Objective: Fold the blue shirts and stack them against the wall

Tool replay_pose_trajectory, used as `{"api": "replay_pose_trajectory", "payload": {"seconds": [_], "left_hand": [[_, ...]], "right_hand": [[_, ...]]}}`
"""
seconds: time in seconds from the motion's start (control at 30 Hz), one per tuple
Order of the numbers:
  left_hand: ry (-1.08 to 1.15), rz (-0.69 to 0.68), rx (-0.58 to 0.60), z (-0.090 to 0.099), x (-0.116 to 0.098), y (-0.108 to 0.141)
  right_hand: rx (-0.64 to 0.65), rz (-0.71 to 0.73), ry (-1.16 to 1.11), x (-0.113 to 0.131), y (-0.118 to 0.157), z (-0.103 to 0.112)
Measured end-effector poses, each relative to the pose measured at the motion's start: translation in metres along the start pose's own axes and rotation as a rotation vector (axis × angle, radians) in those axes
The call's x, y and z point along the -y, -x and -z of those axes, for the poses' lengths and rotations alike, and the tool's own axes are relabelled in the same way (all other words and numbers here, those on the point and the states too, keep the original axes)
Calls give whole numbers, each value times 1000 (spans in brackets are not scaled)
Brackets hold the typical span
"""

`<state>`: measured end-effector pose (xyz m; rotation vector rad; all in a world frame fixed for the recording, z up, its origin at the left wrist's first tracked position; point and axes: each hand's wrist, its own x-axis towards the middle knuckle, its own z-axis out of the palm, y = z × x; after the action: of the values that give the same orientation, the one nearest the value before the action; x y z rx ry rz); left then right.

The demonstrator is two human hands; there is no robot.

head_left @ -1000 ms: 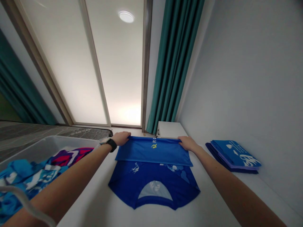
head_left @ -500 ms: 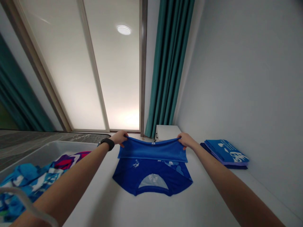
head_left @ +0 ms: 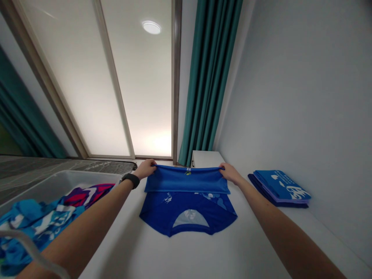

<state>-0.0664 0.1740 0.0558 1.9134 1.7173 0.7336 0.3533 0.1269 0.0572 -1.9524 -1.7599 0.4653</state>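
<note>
A blue T-shirt (head_left: 188, 211) lies on the white table, its neckline toward me and its far part folded over into a lighter blue band. My left hand (head_left: 145, 169), with a black watch band on the wrist, pinches the far left corner of that fold. At the far right corner, my right hand (head_left: 229, 171) grips the cloth between thumb and fingers. The folded edge is stretched almost straight between both hands, and a small white and yellow print shows at its middle.
To the left stands a white plastic bin (head_left: 87, 177) holding crumpled blue and red-purple clothes (head_left: 43, 221). A stack of folded shirts (head_left: 280, 188) rests at the right by the wall. Behind the table are a small white cabinet (head_left: 207, 159) and a green curtain (head_left: 207, 77).
The folded edge is pulled straighter and sags less between my hands. More of the print at its middle shows. The view has shifted slightly.
</note>
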Motion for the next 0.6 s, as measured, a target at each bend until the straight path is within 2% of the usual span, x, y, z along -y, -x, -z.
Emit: {"api": "replay_pose_trajectory", "payload": {"seconds": [0.17, 0.3, 0.47, 0.53, 0.6], "left_hand": [[-48, -79, -80, 20, -21, 15], [-89, -122, -156, 31, -36, 40], [-104, -192, -260, 28, -40, 95], [-111, -236, -279, 22, -34, 124], [-102, -288, -248, 13, -23, 153]], "right_hand": [[-44, 74, 3, 12, 17, 18], [-45, 109, -15, 16, 43, 31], [-41, 172, -47, 10, 83, 41], [-42, 232, -63, 3, 103, 37], [-23, 274, -69, -8, 127, 25]]}}
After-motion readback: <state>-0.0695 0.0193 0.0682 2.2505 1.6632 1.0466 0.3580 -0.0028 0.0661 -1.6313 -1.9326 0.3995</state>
